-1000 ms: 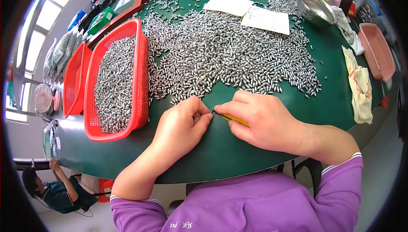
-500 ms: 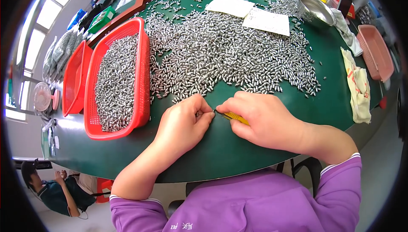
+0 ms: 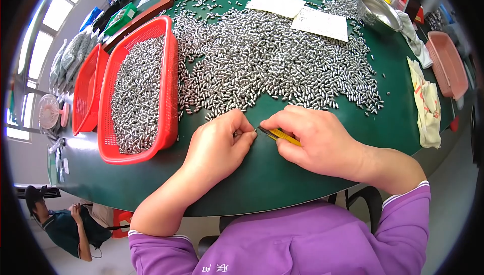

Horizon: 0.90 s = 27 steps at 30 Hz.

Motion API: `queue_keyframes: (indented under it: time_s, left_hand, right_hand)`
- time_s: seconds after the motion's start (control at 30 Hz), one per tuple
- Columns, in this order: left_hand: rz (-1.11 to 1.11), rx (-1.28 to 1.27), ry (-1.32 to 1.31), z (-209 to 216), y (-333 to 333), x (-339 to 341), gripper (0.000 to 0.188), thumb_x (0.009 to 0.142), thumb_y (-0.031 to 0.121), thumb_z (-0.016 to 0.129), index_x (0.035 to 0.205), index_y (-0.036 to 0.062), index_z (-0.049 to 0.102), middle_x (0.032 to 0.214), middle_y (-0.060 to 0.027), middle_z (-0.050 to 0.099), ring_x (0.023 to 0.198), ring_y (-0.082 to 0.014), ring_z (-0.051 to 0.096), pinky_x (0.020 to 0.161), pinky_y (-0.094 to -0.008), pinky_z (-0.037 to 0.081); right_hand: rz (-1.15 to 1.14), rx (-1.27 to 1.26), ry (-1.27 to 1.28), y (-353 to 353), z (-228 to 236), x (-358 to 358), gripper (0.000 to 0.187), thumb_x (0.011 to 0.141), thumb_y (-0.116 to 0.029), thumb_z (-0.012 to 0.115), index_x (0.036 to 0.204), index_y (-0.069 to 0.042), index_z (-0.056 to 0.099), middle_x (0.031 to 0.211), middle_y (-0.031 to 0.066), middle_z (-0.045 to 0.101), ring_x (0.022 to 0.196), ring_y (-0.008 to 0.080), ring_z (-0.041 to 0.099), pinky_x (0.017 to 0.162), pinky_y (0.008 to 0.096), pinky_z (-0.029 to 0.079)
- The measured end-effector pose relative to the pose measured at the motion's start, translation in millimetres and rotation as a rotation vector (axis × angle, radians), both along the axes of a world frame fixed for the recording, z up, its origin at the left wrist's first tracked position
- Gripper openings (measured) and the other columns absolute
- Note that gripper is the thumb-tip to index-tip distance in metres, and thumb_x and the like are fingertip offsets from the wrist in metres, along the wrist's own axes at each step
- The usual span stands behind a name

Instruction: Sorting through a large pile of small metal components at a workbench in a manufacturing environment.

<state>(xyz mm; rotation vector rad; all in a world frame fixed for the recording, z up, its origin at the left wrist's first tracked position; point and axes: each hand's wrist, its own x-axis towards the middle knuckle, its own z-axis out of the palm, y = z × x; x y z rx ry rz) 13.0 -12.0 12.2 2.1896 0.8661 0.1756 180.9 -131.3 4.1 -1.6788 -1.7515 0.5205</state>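
My right hand [image 3: 322, 141] grips a yellow-and-black utility knife [image 3: 286, 137], its dark tip aimed leftward at my other hand. Opposite it, my left hand [image 3: 218, 141] is closed in a pinch. A small silvery bit shows among its fingers, probably one of the metal parts, mostly hidden. A narrow gap lies between the knife tip and the left fingertips. Just beyond both hands spreads a wide heap of small silver bullet-shaped metal parts [image 3: 272, 58] on the green table [image 3: 242, 184]. A red plastic basket [image 3: 172, 93] holding more such parts stands to the left.
A second red basket [image 3: 85, 98] sits further left, near bagged parts [image 3: 70, 63] and a pink fan [image 3: 49, 111]. Two paper sheets [image 3: 320, 22] lie on the heap. At right are a metal bowl [image 3: 378, 10], cloth [image 3: 426, 106] and pink basket [image 3: 446, 68]. Another person [image 3: 70, 224] is at lower left.
My right hand has drawn slightly right with the utility knife, widening the gap to my left fingertips. The left hand keeps its pinch almost in place.
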Motion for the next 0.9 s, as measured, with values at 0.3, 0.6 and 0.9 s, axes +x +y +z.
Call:
queue_keyframes:
  time_s: [0.3, 0.6, 0.9]
  left_hand:
    - [-0.003, 0.001, -0.011, -0.1, -0.1, -0.1, 0.013, 0.079, 0.009, 0.069, 0.080, 0.0008, 0.058, 0.066, -0.0055, 0.055, 0.058, -0.0123, 0.050, 0.056, -0.0294, 0.043]
    - [-0.008, 0.002, -0.011, -2.2, 0.5, -1.6, 0.013, 0.079, 0.009, 0.069, 0.081, 0.0010, 0.058, 0.068, -0.0058, 0.056, 0.059, -0.0128, 0.051, 0.057, -0.0295, 0.044]
    - [-0.013, -0.011, 0.016, 1.3, 1.0, 0.3, 0.013, 0.079, 0.009, 0.068, 0.082, 0.0013, 0.059, 0.069, -0.0062, 0.057, 0.061, -0.0132, 0.052, 0.058, -0.0296, 0.045]
  right_hand:
    - [0.041, -0.011, -0.004, 1.6, -1.0, 2.3, 0.028, 0.078, -0.008, 0.061, 0.106, -0.008, 0.065, 0.087, 0.0078, 0.061, 0.077, 0.0247, 0.063, 0.068, 0.0354, 0.051]
    - [0.042, -0.079, -0.002, 2.1, 1.0, 2.6, 0.022, 0.081, -0.014, 0.058, 0.102, -0.009, 0.062, 0.089, 0.0088, 0.059, 0.083, 0.0284, 0.062, 0.072, 0.0408, 0.051]
    - [0.099, -0.105, -0.020, 8.9, 5.9, 9.0, 0.027, 0.078, -0.013, 0.060, 0.104, -0.009, 0.066, 0.086, 0.0066, 0.061, 0.079, 0.0249, 0.063, 0.068, 0.0353, 0.051]
